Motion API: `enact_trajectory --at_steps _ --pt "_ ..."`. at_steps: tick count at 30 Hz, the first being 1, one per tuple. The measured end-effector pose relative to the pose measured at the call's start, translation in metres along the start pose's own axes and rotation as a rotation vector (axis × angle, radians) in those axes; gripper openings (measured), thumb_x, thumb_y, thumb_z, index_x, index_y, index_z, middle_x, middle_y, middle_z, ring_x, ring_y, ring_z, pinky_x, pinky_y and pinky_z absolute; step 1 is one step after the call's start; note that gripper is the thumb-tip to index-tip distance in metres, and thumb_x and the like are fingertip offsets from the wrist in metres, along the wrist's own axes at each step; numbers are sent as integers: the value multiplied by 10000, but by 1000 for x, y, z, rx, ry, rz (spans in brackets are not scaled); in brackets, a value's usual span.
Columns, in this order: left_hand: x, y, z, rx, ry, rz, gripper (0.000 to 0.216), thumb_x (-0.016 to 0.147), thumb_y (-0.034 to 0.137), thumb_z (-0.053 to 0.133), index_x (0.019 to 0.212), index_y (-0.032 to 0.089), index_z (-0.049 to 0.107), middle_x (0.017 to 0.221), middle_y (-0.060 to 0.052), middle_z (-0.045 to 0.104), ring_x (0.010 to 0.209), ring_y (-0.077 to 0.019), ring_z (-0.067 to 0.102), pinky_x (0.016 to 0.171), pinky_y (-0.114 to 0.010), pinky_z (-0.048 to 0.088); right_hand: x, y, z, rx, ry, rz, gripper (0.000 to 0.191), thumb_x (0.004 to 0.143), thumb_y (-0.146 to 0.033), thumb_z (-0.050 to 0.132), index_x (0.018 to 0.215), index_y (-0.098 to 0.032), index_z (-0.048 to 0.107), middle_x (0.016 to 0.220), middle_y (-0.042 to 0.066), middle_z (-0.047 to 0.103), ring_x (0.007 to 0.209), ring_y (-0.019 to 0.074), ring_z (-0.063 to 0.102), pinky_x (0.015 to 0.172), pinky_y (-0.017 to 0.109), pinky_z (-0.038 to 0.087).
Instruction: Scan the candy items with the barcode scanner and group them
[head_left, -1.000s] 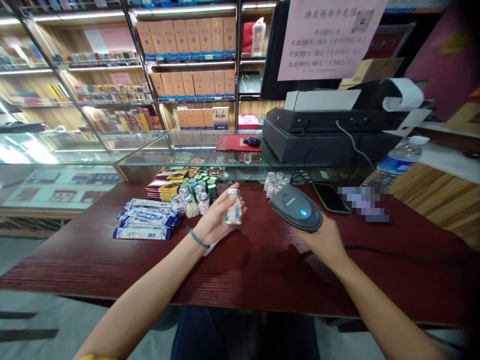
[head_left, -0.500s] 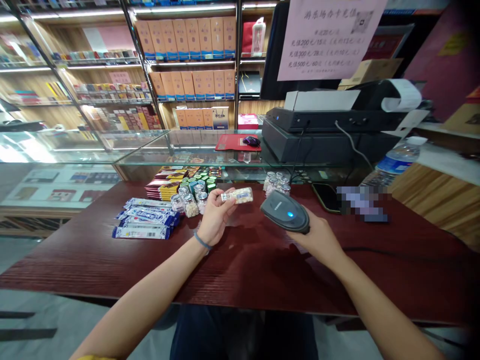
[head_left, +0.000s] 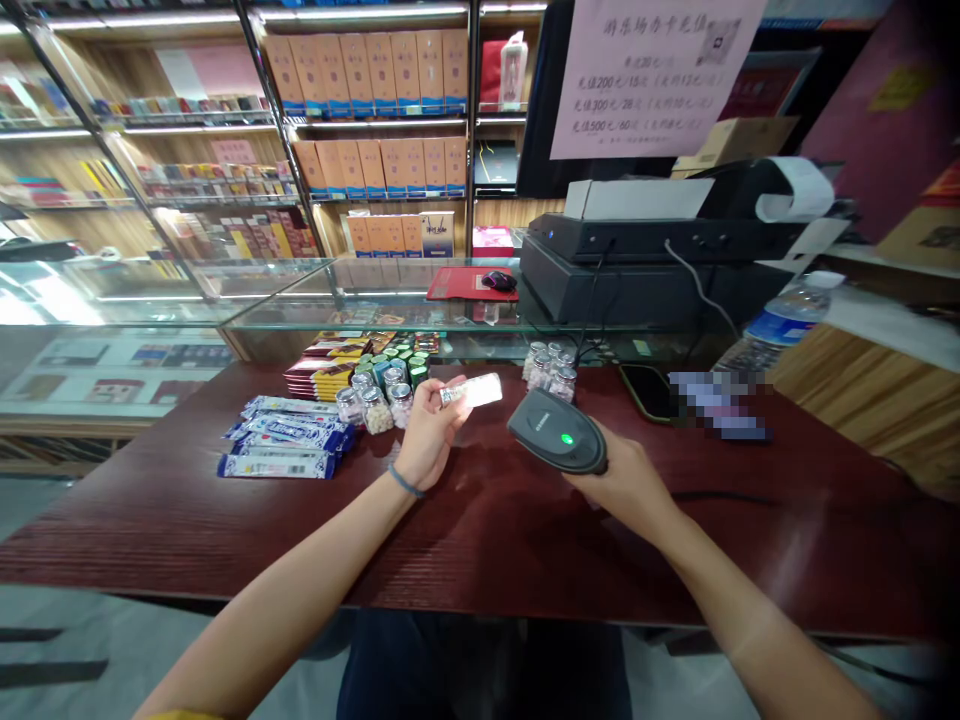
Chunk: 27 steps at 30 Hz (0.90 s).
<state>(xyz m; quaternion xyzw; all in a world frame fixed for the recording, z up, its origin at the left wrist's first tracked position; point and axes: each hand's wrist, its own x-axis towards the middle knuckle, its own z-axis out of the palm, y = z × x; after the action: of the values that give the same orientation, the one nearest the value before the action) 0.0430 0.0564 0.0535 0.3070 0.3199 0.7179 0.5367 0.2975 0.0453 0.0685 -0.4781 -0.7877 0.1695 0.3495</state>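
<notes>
Between the fingers of my left hand (head_left: 429, 432) is a small clear jar (head_left: 474, 391) of pale pieces, tipped on its side and brightly lit. My right hand (head_left: 626, 480) is wrapped round a dark barcode scanner (head_left: 559, 432) with a green light on top. The scanner's front points at the jar, a short gap apart. Left of my left hand stand several silver-lidded jars (head_left: 376, 410), with green-lidded containers (head_left: 405, 357) behind. Blue-and-white packets (head_left: 289, 435) lie in a pile farther left, beside stacked red and yellow packs (head_left: 326, 368).
More small jars (head_left: 550, 370) stand behind the scanner. A phone (head_left: 646, 392) and a water bottle (head_left: 784, 320) are on the right of the dark red table (head_left: 465, 540). A glass counter (head_left: 352, 300) runs behind, with a black mouse (head_left: 499, 281) on it.
The scanner has moved slightly left and down, closer to the jar, and its light has turned from blue to green. The jar now glares white.
</notes>
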Motion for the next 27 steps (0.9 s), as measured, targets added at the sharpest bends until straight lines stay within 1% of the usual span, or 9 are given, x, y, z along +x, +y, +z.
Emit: enact_trajectory --at_steps 5,7,11,13,15,18,21,24,27 --pt "-1 2 -1 21 -8 -20 503 685 220 876 1003 240 486 1253 -34 700 1029 -130 696 925 -272 547 2 6 -3 26 18 19 505 730 -280 694 1233 -254 651 967 37 804 888 292 773 750 334 560" --pt "0 3 -1 110 -24 -1 486 709 258 868 1059 247 531 1264 -37 693 1016 -135 692 912 -285 554 4 9 -4 68 100 28 506 726 -269 709 1228 -234 655 987 48 803 902 284 768 778 337 571" --pt "2 9 4 383 -94 159 489 746 311 842 1191 249 648 1302 -49 661 1064 -176 665 941 -314 551 12 17 -14 160 321 13 417 755 -291 729 1156 -184 688 1076 98 792 986 282 746 884 374 572" --pt "5 11 11 480 -157 199 528 751 310 833 1248 244 667 1260 -56 677 1047 -193 669 957 -337 552 17 21 -24 173 376 4 439 773 -321 735 1182 -168 689 1110 110 787 1016 285 736 927 402 563" --pt "10 7 18 532 -209 199 587 743 281 836 1299 248 654 1189 -55 695 992 -190 684 949 -349 564 20 25 -36 167 377 8 445 785 -329 732 1195 -161 690 1140 119 781 1041 288 729 952 419 553" --pt "23 -10 28 565 -225 196 664 711 203 844 1336 250 625 1102 -49 696 939 -176 698 941 -355 573 20 34 -50 140 356 3 451 783 -315 735 1206 -163 694 1153 119 775 1050 286 722 965 428 544" --pt "41 -38 34 611 -218 177 691 677 130 840 1323 252 625 1068 -44 699 927 -182 704 959 -385 568 17 47 -56 129 376 11 461 789 -320 736 1219 -160 698 1140 116 778 1044 288 720 972 438 540" --pt "57 -64 38 684 -228 196 666 670 84 826 1284 254 634 1064 -50 726 996 -214 709 1007 -421 542 12 61 -56 133 416 17 468 789 -320 741 1222 -148 700 1143 123 778 1049 295 721 977 446 541" --pt "69 -79 43 755 -243 219 611 715 88 795 1275 249 610 1097 -63 745 1066 -236 703 1021 -440 525 8 72 -54 147 444 33 445 780 -308 750 1192 -146 707 1113 126 787 1015 294 731 983 462 541"
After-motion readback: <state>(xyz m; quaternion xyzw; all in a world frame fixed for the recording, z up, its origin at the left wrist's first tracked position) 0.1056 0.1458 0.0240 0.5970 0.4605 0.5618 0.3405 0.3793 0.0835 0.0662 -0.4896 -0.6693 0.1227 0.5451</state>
